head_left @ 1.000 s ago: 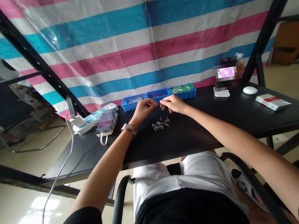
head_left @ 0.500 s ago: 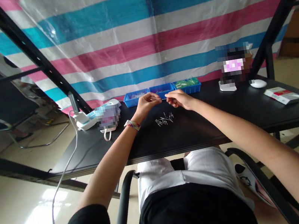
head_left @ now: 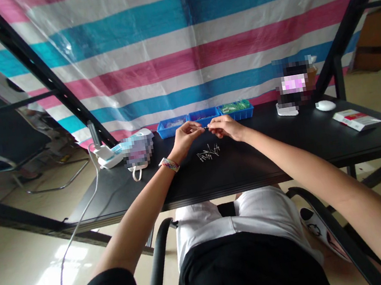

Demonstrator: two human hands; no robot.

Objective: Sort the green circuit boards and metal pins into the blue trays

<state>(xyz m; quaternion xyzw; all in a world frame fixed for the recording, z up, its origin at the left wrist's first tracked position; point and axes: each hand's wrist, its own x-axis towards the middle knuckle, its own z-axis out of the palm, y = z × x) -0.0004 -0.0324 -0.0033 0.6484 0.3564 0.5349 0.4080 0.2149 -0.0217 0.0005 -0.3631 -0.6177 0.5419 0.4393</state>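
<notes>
My left hand [head_left: 186,139] and my right hand [head_left: 227,127] meet above the black table [head_left: 251,161], fingertips almost touching. Between them runs a small, thin, screw-like piece [head_left: 205,127]; the left thumb and fingers pinch one end, the right fingers close on the other. Its exact kind is too small to make out. Below the hands lies a loose pile of several thin silvery pieces [head_left: 209,153]. Just behind stand three joined blue bins [head_left: 170,131]; the left one has clear or whitish small parts, the middle is partly hidden, and the right holds green packets [head_left: 235,106].
At the left are a power strip [head_left: 110,161] with a white cable [head_left: 89,211] and a blurred device with a strap loop [head_left: 137,174]. To the right stand a blurred phone-like screen [head_left: 293,84], a white mouse [head_left: 325,105] and a red-and-white box [head_left: 356,120]. A striped sheet [head_left: 161,46] hangs behind.
My right hand has moved slightly left, closing the gap to my left hand, and its fingers are now on the thin piece. The view has shifted a little.
</notes>
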